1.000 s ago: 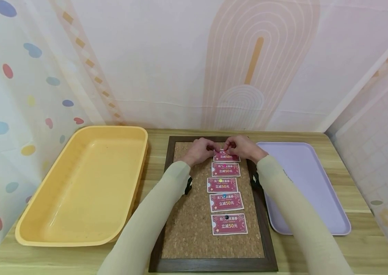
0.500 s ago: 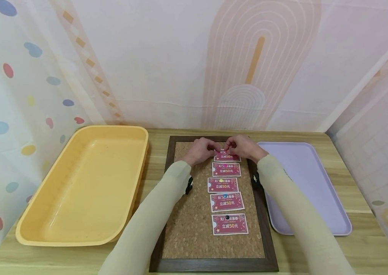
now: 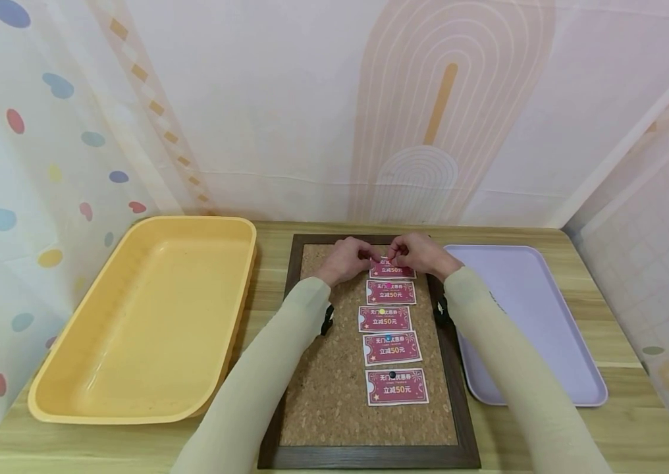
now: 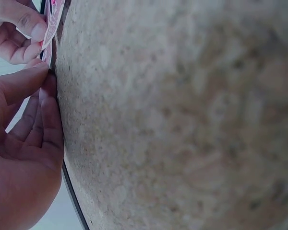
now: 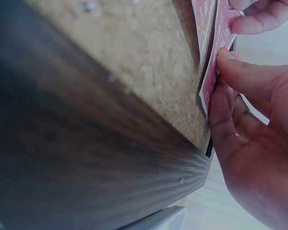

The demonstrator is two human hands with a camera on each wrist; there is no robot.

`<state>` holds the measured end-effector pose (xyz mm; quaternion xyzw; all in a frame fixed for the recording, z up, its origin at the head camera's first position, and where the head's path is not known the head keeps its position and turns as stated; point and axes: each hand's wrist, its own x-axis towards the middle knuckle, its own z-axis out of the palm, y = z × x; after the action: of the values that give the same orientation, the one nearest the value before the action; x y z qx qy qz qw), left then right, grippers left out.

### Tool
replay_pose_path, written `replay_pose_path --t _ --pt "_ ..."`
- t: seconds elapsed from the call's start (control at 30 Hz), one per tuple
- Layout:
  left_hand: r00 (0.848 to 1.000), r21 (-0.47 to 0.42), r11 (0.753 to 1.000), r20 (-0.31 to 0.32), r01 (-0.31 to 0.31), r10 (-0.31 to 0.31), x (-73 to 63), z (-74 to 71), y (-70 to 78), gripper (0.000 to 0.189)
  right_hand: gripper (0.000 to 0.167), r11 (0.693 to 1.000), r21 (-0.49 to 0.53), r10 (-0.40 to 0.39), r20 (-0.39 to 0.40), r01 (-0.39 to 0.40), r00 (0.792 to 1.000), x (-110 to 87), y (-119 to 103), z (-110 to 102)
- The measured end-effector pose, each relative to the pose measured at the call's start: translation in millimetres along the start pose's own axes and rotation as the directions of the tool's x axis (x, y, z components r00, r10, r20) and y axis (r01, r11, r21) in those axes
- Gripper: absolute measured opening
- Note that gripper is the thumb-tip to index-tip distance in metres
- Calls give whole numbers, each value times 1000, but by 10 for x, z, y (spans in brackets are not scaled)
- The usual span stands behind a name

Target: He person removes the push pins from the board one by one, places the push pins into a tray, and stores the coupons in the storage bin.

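Observation:
A cork board [image 3: 322, 421] with a dark wood frame lies on the table, bearing a column of several red coupons. At its far end, my left hand [image 3: 344, 260] pinches the left upper edge of the topmost coupon [image 3: 394, 270]. My right hand [image 3: 420, 255] meets it from the other side, pinching a small red push pin [image 5: 224, 49] against that coupon; the pin's point is hidden. Lower coupons each carry a pin near the top: pink [image 3: 388, 286], yellow [image 3: 382, 311], blue [image 3: 388, 337] and black [image 3: 392, 374]. In the right wrist view the topmost coupon's near end stands slightly off the cork.
Left of the board stands a deep yellow tray [image 3: 145, 316]. A flat lilac tray [image 3: 548, 329] lies to the right, partly under my right forearm. The wooden table [image 3: 637, 408] ends against a patterned curtain [image 3: 287, 131] at the back.

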<state>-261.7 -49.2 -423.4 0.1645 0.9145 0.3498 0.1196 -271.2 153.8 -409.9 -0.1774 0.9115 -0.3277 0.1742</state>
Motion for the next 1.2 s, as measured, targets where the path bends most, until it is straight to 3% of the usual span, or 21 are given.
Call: replay_pose_path --t 0.33,0.53,0.67,0.97,1.2 --pt "1000 5 1000 20 7 -7 6 23 41 17 6 999 -24 -30 7 30 1000 -41 23 -33" --pt "1000 11 1000 12 12 -12 24 41 77 17 9 1000 -7 11 69 -10 998 -55 31 -101" --pt "1000 -5 1000 0 28 -28 19 45 100 17 12 1000 -16 -10 81 11 997 -63 12 -139" --pt "990 -35 997 -118 72 -76 -7 14 106 15 14 993 35 -115 -19 116 993 -115 -5 -191" --pt "986 -85 996 -165 23 -37 -13 -81 157 16 11 980 80 -172 -138 184 975 -210 -1 -270"
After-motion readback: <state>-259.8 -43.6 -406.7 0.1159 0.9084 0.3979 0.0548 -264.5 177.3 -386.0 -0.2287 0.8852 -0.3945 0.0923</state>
